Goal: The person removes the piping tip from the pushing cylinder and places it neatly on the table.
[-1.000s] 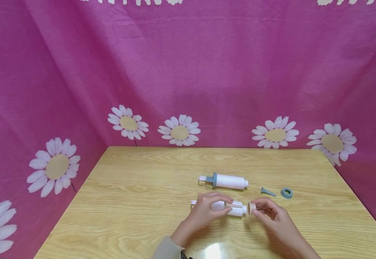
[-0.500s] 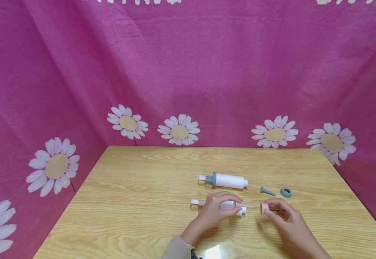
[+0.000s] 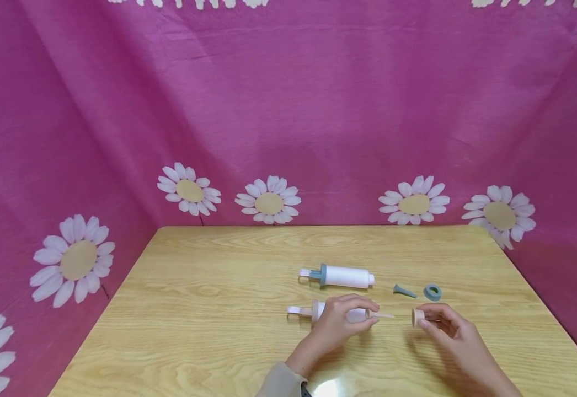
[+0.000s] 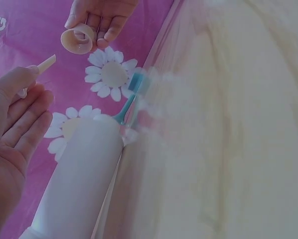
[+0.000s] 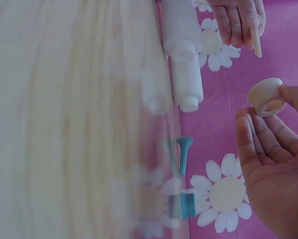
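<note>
My left hand point(image 3: 338, 321) pinches a beige, slim tapered piece with a flared end point(image 4: 47, 63) between thumb and fingertip; its thin end points right. Below this hand lies a white cylinder with a beige collar point(image 3: 316, 311), partly hidden by the hand in the head view. To the right, my right hand point(image 3: 452, 326) holds a small beige ring point(image 5: 266, 96) between thumb and fingers, its opening facing left toward the tapered piece. A gap separates the two beige parts.
Behind the hands lies a similar white cylinder with a blue-grey collar point(image 3: 347, 277). Right of it are a blue-grey tapered piece point(image 3: 405, 291) and a blue-grey ring point(image 3: 432, 292). A pink flowered cloth point(image 3: 318, 110) hangs behind the wooden table point(image 3: 209, 286).
Both hands have moved right with their beige parts, away from over the near cylinder's tip. Its beige collar now shows left of the left hand. The gap between ring and tapered piece has widened.
</note>
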`<action>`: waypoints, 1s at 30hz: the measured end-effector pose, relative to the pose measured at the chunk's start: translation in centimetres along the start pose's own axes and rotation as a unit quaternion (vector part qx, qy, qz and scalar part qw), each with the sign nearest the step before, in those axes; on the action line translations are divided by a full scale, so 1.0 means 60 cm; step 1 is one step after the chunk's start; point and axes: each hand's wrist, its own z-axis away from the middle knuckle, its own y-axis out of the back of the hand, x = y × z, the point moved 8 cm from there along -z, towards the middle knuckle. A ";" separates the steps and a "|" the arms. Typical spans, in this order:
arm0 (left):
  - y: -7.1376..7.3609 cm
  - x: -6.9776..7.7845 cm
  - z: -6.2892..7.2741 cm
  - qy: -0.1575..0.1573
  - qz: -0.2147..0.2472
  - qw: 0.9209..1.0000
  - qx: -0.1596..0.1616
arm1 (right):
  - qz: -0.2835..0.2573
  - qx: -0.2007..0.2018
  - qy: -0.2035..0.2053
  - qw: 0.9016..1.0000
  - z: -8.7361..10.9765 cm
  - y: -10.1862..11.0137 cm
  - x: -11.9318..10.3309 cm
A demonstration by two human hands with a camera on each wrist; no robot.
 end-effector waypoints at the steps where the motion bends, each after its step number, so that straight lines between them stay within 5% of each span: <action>1: -0.003 0.001 -0.001 -0.002 0.004 1.000 0.000 | 0.001 0.002 0.001 1.000 0.001 0.003 0.001; 22: -0.052 0.001 -0.015 0.017 0.034 0.999 -0.027 | 0.058 0.029 -0.002 0.998 0.018 0.057 0.025; 30: -0.056 0.004 -0.020 0.001 0.011 1.000 -0.026 | 0.136 0.043 0.025 0.989 0.006 0.067 0.025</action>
